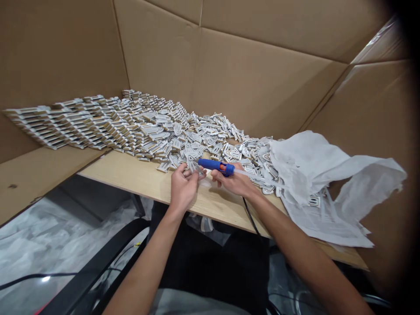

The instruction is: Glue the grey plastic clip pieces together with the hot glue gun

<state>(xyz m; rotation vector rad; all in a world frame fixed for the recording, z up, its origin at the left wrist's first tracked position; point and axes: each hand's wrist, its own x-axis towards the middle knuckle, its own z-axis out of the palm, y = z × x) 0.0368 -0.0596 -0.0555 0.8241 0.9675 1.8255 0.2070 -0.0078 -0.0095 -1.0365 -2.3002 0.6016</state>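
My right hand (236,180) is wrapped round a blue hot glue gun (215,166) with an orange part, its nozzle pointing left. A translucent glue stick (251,175) sticks out of its back end. In my left hand (183,186) a small white cut-out piece (196,168) is pinched, close to the glue gun's tip. Whether the nozzle touches the piece I cannot tell. Just beyond both hands lies a loose heap of similar white and grey pieces (179,144).
Neat stacked rows of pieces (75,120) stand at the left on the wooden table (147,177). Crumpled white sheets (305,166) cover the right side. Cardboard walls (262,74) enclose the back and sides. A black cord (250,214) hangs over the front edge, near a chair armrest (98,258).
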